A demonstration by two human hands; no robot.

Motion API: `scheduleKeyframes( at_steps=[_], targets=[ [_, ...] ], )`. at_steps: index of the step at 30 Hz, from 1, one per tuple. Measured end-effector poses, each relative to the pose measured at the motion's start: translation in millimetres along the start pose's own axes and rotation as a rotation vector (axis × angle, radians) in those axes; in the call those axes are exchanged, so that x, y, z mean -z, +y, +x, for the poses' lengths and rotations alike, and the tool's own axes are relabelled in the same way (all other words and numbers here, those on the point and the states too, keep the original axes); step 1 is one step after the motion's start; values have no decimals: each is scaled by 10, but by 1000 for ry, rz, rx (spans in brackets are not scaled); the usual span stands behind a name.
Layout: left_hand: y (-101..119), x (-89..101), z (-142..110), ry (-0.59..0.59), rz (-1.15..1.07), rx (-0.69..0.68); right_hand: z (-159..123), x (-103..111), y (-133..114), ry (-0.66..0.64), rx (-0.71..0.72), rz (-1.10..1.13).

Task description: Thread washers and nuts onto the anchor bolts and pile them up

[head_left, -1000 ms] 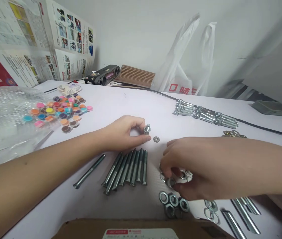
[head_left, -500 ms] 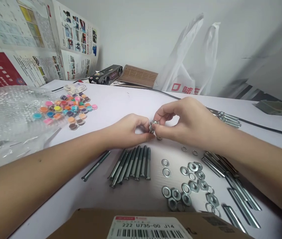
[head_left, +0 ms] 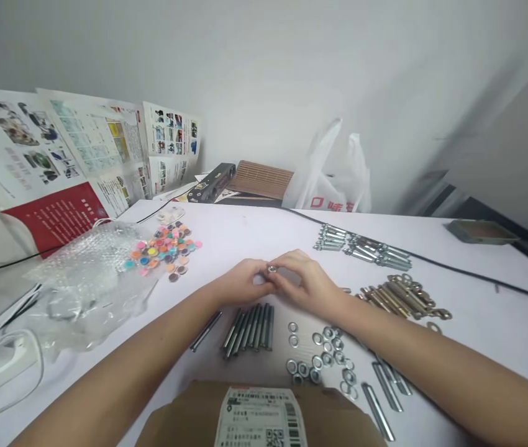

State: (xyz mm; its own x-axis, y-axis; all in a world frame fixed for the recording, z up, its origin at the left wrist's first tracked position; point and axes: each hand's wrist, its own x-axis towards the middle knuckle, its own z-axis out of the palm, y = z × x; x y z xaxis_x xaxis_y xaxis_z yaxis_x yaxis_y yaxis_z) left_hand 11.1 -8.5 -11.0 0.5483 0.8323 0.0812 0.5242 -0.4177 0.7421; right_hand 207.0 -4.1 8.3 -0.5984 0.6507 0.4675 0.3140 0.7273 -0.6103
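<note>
My left hand and my right hand meet over the middle of the table, fingers closed. Between their fingertips shows a small silver nut, at the end of a bolt that the left hand mostly hides. My right thumb and forefinger pinch the nut. Just below my hands lies a row of dark steel bolts, with a single bolt to their left. Loose silver washers and hex nuts are scattered below my right hand. Metal sleeves lie partly under my right forearm.
A cardboard box stands at the near edge. Assembled bolts lie at the back right, brassy bolts nearer. Left are coloured discs and bubble wrap. A black cable crosses the back; a white bag stands behind.
The view has pulled back and tilted up, showing more wall and the bolt groups on the right. My hands have drawn closer together around the nut.
</note>
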Motion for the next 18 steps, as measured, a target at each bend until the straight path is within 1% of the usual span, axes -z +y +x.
scheduleKeyframes(
  at_steps=[3,7,11,13,16,18],
  targets=[
    [46,-40,-4,43,-29,31,-10,10,13,6,-37,4],
    [84,-82,-30,125,52,57,-22,-15,70,42,-81,-7],
    [81,-89,-57,105,95,64,-64,-59,92,54,-147,3],
    [71,-87,-62,94,51,39,-83,-67,86,58,-163,11],
    [58,-89,-57,67,-19,-22,-87,-57,72,66,-78,-8],
    [58,-92,-51,98,-8,-14,-79,-45,60,55,2,-31]
  ],
)
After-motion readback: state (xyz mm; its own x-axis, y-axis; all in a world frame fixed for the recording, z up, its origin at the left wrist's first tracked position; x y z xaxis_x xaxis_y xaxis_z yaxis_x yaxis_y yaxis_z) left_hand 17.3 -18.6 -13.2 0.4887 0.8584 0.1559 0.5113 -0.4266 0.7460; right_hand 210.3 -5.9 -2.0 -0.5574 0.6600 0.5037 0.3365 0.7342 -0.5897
